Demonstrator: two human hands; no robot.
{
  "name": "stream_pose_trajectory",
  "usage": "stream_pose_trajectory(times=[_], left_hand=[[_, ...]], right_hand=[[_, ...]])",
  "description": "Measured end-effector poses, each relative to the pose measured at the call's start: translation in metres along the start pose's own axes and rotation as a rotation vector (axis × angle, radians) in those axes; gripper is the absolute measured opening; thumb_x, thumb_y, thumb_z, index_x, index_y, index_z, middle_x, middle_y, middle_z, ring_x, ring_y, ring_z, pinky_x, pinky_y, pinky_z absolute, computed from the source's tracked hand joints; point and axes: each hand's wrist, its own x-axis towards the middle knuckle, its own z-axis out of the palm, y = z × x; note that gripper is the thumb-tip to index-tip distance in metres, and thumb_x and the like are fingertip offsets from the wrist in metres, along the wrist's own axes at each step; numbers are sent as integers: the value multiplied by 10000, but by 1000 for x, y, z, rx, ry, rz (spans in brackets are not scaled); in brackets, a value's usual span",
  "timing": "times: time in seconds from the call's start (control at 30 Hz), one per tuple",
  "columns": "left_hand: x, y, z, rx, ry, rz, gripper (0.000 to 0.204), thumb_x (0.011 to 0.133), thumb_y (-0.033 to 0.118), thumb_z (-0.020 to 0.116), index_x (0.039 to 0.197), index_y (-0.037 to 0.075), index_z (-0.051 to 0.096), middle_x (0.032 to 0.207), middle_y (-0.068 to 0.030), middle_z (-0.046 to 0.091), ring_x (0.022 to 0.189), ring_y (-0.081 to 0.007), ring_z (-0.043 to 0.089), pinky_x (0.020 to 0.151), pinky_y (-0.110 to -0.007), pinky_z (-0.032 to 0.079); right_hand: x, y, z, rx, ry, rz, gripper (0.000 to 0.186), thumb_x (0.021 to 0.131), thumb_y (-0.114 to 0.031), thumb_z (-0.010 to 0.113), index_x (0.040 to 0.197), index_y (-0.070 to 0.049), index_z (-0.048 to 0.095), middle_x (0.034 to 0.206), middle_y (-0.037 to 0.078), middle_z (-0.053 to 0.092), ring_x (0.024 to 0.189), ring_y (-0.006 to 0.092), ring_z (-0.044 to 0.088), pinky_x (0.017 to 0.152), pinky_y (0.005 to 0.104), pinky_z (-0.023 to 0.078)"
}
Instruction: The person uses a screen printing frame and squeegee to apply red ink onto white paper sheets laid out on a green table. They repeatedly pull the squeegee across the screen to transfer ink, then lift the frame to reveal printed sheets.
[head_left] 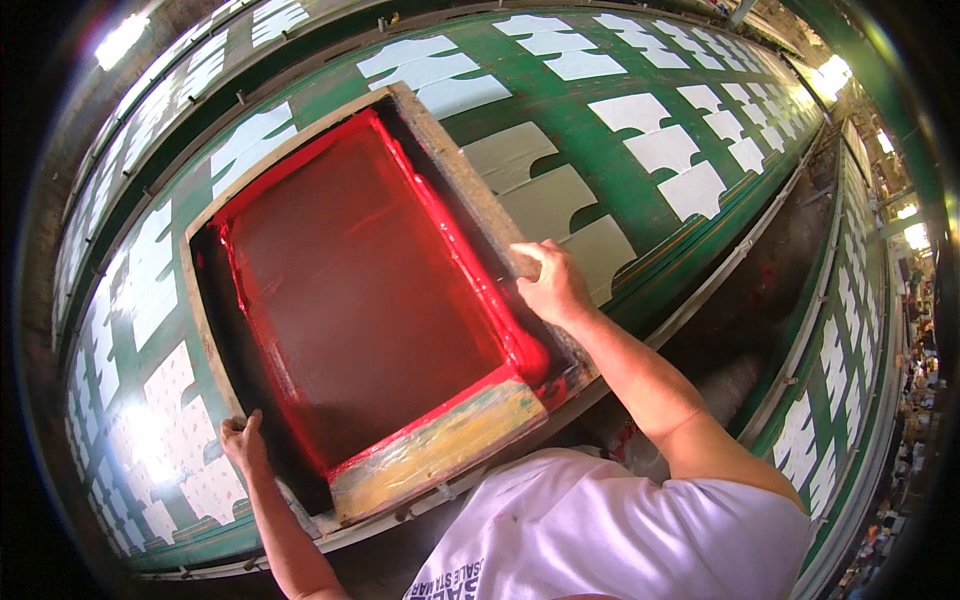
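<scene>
A wooden-framed screen [438,140] with a dark red mesh [360,290] lies tilted across my view, thick wet red ink [525,350] along its inner edges and a worn yellowish strip [430,445] at the near side. My left hand [243,442] grips the frame's lower left side. My right hand [550,285] is closed on its right side. White cut fabric pieces [685,185] lie in rows on the long green table [590,95] beneath and around the screen, some with small printed marks at lower left.
Parallel green tables with more white pieces [830,370] run at far left and right. A dark gap [730,310] lies between this table and the right one, beside metal rails [720,265]. My white-shirted body is at the bottom. Bright lights [120,40] and clutter show at the rim.
</scene>
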Motion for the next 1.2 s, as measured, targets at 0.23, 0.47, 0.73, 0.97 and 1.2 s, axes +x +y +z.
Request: stream_pose_trajectory(times=[0.23,0.47,0.73,0.97,1.2], left_hand=[[-85,111,118,4,20,3,394,796,160,974,814,62,593,775,-16,589,699,-170,544,667,-370,486],[-175,193,218,19,37,15,389,792,209,974,841,35,629,808,-61,635,740,-212,592,714,-398,516],[-208,248,264,159,-10,7,410,795,263,951,909,-4,662,930,-144,689,882,-317,667,837,-466,545],[-216,254,277,241,-48,-1,444,797,301,941,993,-22,707,1004,-221,716,955,-425,694,900,-527,547],[-219,257,282,314,-48,-107,537,793,392,936,1069,-15,722,1153,-245,718,1147,-460,677,1013,-548,543]], right_hand=[[50,149,-69,-12,61,53,545,828,-44,797,1363,-145,775,1171,182,743,1193,411,716,1070,513,578],[83,272,-133,0,92,108,591,802,-3,777,1376,-144,772,1277,185,765,1249,413,719,1108,493,573],[94,342,-169,83,59,89,621,842,-5,776,1450,-121,722,1311,194,753,1270,432,712,1100,514,576],[94,357,-187,74,2,39,671,891,9,820,1532,-97,655,1396,223,726,1312,457,697,1117,515,573],[16,261,-213,-168,-196,-459,634,952,-179,835,1558,-118,660,1602,189,616,1480,419,571,1231,539,473]])
